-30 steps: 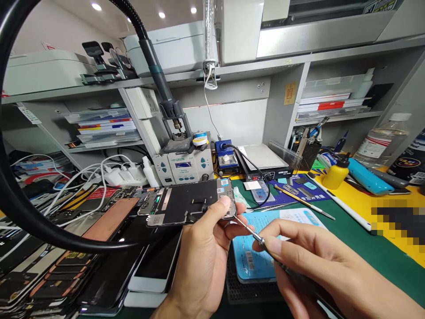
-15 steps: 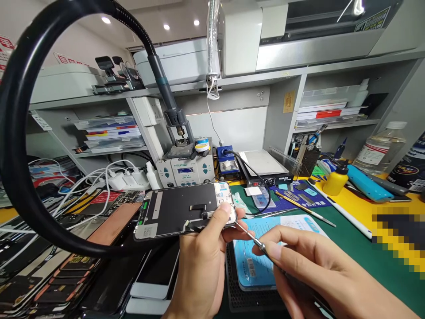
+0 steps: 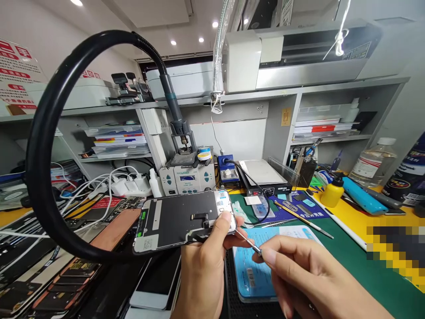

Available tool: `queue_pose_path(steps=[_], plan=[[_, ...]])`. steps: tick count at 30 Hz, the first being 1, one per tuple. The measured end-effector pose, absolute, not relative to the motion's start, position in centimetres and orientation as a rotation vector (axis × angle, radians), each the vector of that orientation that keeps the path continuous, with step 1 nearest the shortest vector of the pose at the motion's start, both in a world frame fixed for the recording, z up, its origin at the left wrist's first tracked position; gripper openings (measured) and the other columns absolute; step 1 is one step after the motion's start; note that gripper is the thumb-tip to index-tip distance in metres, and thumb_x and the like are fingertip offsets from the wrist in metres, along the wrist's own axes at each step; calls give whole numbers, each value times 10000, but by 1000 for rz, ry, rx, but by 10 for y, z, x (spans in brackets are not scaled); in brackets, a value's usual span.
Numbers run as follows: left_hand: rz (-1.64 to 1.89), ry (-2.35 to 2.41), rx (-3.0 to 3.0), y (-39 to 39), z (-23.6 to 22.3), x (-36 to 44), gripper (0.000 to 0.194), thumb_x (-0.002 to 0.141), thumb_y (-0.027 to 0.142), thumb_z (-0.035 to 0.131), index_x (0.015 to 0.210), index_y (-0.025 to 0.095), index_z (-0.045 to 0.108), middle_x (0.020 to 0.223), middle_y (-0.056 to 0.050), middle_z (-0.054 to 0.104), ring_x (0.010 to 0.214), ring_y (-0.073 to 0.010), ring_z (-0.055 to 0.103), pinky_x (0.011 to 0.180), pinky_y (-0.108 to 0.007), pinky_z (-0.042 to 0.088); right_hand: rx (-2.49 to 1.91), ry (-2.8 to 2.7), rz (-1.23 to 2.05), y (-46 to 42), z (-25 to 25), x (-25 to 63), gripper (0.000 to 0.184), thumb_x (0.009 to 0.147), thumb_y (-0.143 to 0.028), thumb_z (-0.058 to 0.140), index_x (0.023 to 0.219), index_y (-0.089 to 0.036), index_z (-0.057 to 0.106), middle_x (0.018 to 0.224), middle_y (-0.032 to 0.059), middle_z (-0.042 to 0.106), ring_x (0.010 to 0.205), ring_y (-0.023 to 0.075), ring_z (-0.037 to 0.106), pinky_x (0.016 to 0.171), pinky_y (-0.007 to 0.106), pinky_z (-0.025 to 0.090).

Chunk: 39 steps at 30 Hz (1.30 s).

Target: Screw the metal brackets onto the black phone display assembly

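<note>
A phone screen assembly point(image 3: 175, 217), its black back facing up and a flex cable showing, is gripped at its right end by my left hand point(image 3: 207, 259). The thumb presses on top, with fingers underneath. My right hand point(image 3: 299, 266) pinches a thin metal screwdriver point(image 3: 247, 240) between thumb and fingers. Its shaft points up and left, and the tip meets the lower right corner of the screen assembly; whether it sits in a screw cannot be made out. Below both hands lies a blue packet point(image 3: 249, 266) on a black perforated mat.
Phones and phone parts point(image 3: 73, 274) cover the left side. A thick black hose point(image 3: 43, 133) arches in front of a rework station point(image 3: 187, 177). Behind stands a flat heating plate point(image 3: 262, 170). To the right are a yellow bottle point(image 3: 332, 192) and a blue tool point(image 3: 363, 195).
The view has tilted up slightly, so more ceiling shows. My right hand has shifted a little on the screwdriver; the screen assembly stays in my left hand.
</note>
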<state>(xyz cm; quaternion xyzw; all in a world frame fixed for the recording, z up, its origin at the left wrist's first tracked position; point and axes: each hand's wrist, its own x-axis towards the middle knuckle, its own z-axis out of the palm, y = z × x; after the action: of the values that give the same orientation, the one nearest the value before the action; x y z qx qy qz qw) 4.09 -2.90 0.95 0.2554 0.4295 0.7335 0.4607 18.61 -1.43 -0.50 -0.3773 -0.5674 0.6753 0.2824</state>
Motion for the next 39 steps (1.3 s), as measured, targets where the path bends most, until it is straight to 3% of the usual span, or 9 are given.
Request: queue_pose_path(steps=[5,9,13,16,18,21,25,30,39], plan=[[1819,1019,636,-28,4,39,96,733,206,756,775,125,724,735,-47,734,634,-176,661,615,-290,592,-987,-1489,1738,-12,-12,187,482,760,-614,769,862,-179,586,464,-78,503,408,44,360,419,167,190],[1796,1007,629,-26,-1,37,142,716,229,764,784,105,745,741,-73,743,641,-187,662,635,-312,593,-1080,-1487,1808,-12,-13,186,492,883,-653,595,778,-172,583,448,-48,524,327,24,248,363,179,107],[1758,1036,565,-26,-3,36,191,678,233,792,800,90,761,761,-84,746,651,-194,668,644,-312,583,-953,-1432,1758,-11,-12,184,466,758,-604,773,836,-184,589,446,-81,485,389,42,363,414,152,234],[1767,1019,566,-26,-3,36,212,659,237,806,808,93,764,767,-87,746,676,-208,674,654,-331,587,-1038,-1464,1790,-10,-12,184,498,846,-656,643,759,-168,592,445,-49,516,342,31,302,367,162,164],[1774,1014,564,-26,-2,37,216,653,238,811,806,94,763,763,-85,747,674,-206,675,657,-329,587,-1054,-1473,1807,-9,-13,185,500,879,-664,589,809,-169,606,471,-42,540,317,25,263,346,173,116],[1783,1036,568,-25,-3,37,211,653,232,809,801,89,761,757,-83,750,655,-195,671,642,-308,583,-908,-1447,1735,-9,-16,185,478,734,-604,793,799,-193,559,490,-84,496,378,28,335,388,148,210],[1802,1020,589,-24,-5,36,189,657,219,802,802,106,755,762,-70,750,676,-211,681,598,-293,574,-1002,-1495,1768,-8,-18,185,474,869,-636,637,743,-184,566,444,-63,484,366,39,325,377,161,189],[1765,1030,569,-25,-6,36,201,662,216,796,824,103,760,764,-72,754,652,-205,684,634,-307,582,-892,-1516,1670,-5,-24,186,488,728,-616,795,758,-181,577,502,-95,426,409,41,359,405,162,254],[1774,1046,650,-24,-9,35,181,692,236,773,807,96,757,762,-97,764,629,-219,678,603,-338,580,-973,-1575,1634,-8,-17,185,491,820,-639,686,780,-150,666,457,-68,453,419,60,364,428,195,235]])
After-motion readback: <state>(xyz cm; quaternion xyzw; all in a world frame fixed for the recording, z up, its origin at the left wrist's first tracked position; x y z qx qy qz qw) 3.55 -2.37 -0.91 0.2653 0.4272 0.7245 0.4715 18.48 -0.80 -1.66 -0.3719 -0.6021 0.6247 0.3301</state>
